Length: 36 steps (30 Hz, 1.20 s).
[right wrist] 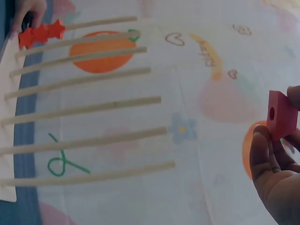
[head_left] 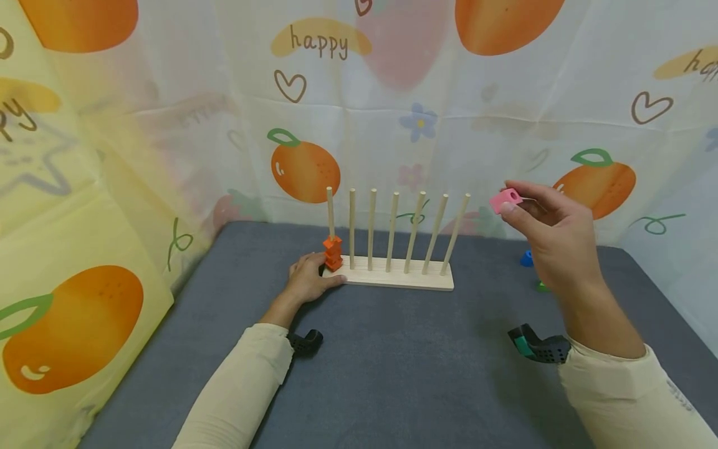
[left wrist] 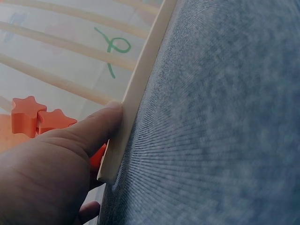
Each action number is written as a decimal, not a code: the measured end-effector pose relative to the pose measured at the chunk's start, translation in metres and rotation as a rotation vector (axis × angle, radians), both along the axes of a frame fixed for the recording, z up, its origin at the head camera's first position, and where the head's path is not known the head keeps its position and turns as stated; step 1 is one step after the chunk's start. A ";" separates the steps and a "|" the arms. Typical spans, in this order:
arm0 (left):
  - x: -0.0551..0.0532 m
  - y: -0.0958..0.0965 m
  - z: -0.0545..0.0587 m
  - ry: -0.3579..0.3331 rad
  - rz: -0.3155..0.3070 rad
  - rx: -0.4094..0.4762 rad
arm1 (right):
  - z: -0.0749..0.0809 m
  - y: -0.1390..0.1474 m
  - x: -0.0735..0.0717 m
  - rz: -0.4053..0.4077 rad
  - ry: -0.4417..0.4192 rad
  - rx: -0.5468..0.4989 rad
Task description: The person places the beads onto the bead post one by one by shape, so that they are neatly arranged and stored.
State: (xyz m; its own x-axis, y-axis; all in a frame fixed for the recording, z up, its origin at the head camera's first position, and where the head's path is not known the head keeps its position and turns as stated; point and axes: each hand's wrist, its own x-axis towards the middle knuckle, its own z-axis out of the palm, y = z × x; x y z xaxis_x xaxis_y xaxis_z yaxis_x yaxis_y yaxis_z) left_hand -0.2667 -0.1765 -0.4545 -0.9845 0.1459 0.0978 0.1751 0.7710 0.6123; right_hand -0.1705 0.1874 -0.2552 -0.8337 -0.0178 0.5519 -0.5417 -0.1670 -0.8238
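Observation:
A pale wooden peg board (head_left: 387,282) with several upright rods stands on the grey table. Star-shaped orange beads (head_left: 333,254) are stacked on its leftmost rod, and the other rods are bare. My left hand (head_left: 307,277) grips the board's left end, its thumb (left wrist: 101,124) along the front edge and its fingers partly hidden behind the stack. Raised in the air right of the rods, my right hand (head_left: 561,231) pinches a pink block (head_left: 503,201) between thumb and fingers. A round hole shows in the block (right wrist: 281,117) in the right wrist view.
A blue piece (head_left: 526,259) and a green piece (head_left: 541,287) lie on the table at the right, partly hidden behind the right hand and wrist. A fruit-printed curtain (head_left: 348,118) hangs behind the table's back edge.

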 end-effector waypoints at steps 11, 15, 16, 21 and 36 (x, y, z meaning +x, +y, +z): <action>0.000 -0.001 0.002 -0.009 0.004 0.004 | 0.023 -0.043 -0.019 -0.055 0.034 0.199; -0.001 -0.002 0.001 -0.013 0.007 -0.008 | 0.027 -0.060 -0.030 -0.026 0.041 0.211; -0.002 -0.002 0.001 -0.013 0.007 -0.008 | 0.028 -0.064 -0.033 -0.021 0.042 0.212; -0.002 -0.002 0.001 -0.011 0.001 -0.003 | 0.028 -0.081 -0.045 -0.012 0.043 0.238; -0.001 0.001 0.001 -0.003 -0.003 0.002 | 0.012 -0.120 -0.076 -0.037 -0.084 0.353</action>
